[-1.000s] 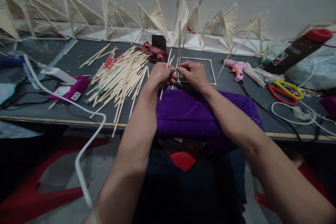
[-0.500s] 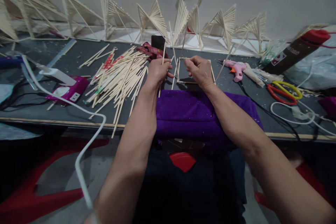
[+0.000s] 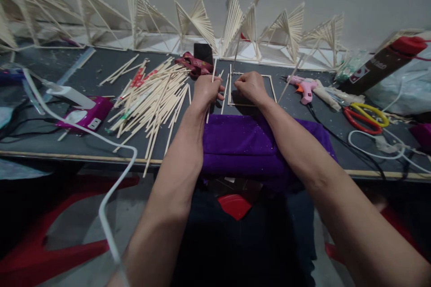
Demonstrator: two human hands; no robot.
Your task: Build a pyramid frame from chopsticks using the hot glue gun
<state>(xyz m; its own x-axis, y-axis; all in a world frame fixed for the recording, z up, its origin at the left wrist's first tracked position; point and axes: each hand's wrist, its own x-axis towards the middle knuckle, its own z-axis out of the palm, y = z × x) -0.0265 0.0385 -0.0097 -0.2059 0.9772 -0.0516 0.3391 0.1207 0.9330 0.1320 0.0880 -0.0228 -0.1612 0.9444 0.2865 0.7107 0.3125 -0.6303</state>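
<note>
My left hand (image 3: 208,89) is closed around a thin wooden stick (image 3: 214,69) that points up and away from me. To its right, my right hand (image 3: 252,87) hovers over a rectangular stick frame (image 3: 273,87) lying on the table. Its thumb and fingertips are pressed together near the frame's left side; whatever is between them cannot be made out. One slim stick (image 3: 292,75) rises at a slant from the frame's near right corner, and a darker one (image 3: 237,51) from its far left corner. Loose sticks lie between my left hand and the frame.
A heap of sticks (image 3: 151,103) lies left, beside a magenta power block (image 3: 89,116). To the right are a pink glue gun (image 3: 305,87), scissors (image 3: 365,117) and a dark bottle (image 3: 380,65). A purple cloth (image 3: 239,143) covers the front edge. Twisted stick models (image 3: 195,22) line the back.
The tall stick that leaned up from the frame's near left corner no longer stands out there. My right hand has shifted slightly; my left hand still holds its stick.
</note>
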